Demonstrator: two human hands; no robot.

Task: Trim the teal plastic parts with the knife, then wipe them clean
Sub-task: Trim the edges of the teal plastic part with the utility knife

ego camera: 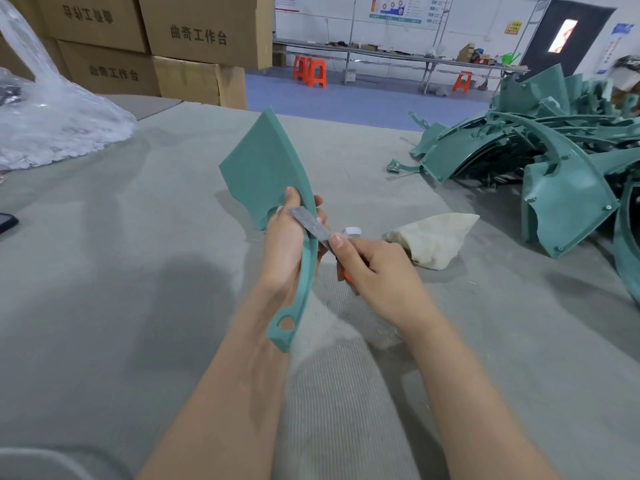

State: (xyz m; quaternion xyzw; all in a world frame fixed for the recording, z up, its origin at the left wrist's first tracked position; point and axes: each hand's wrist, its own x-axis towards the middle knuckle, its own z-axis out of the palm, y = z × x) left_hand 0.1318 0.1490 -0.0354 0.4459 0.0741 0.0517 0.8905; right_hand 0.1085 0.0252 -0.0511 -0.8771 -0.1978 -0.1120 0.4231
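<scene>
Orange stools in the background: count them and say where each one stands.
3, possibly more hidden. Two orange stools stand side by side, one left of the other, on the blue floor before the long bench. The third stands farther right, near the dark door.

Stacked cardboard boxes (145,46) at the far left carried printed Chinese characters; one box (204,27) read "曲奇工作台", and the same words showed on a lower box (110,72). Wall posters (398,8) and a yellow sign (515,28) were too small to read.
</scene>
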